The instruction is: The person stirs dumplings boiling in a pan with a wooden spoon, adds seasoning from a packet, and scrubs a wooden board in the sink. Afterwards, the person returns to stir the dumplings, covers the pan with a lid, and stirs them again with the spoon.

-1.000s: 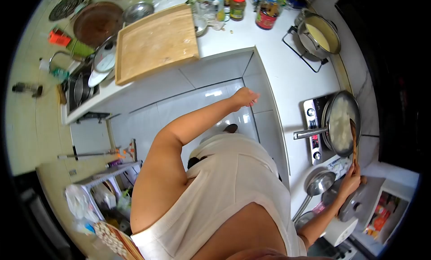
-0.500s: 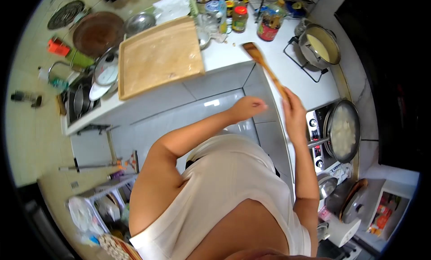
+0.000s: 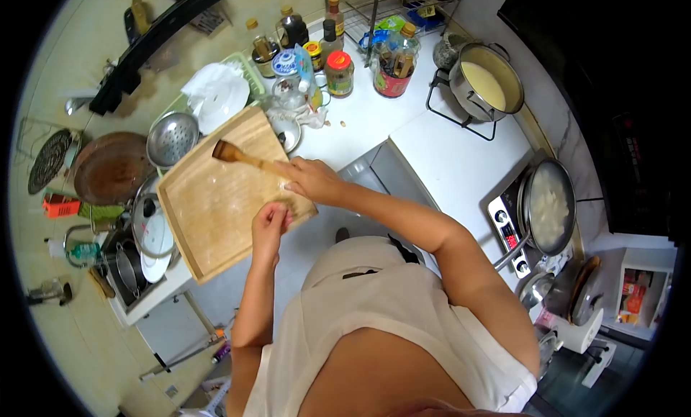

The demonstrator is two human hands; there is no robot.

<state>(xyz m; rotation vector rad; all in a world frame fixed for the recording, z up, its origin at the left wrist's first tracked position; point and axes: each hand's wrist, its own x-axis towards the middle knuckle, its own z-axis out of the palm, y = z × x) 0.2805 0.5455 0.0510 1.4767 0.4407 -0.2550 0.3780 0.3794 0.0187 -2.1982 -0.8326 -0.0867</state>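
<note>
My right hand (image 3: 313, 181) is closed around the handle of a wooden spatula (image 3: 248, 159). The spatula's dark blade points left, above a shallow wooden tray (image 3: 205, 215) with pale, floury marks on it. My left hand (image 3: 270, 226) is just below the right one, over the tray's near right part. Its fingers are curled together, and whatever they may hold is hidden. Over to the right, a frying pan (image 3: 551, 208) with pale pieces in cloudy liquid sits on an induction cooker (image 3: 507, 230), its handle towards me.
A pot (image 3: 515, 86) of pale liquid stands on a wire stand at the back right. Bottles and a red-lidded jar (image 3: 340, 73) line the back counter. Left of the tray are a steel colander (image 3: 173, 140), a glass lid (image 3: 151, 223) and a sink (image 3: 119, 277).
I have turned left from the cooker side towards the wooden tray. The spatula in my right hand has come over the tray, and my left hand has moved there too.
</note>
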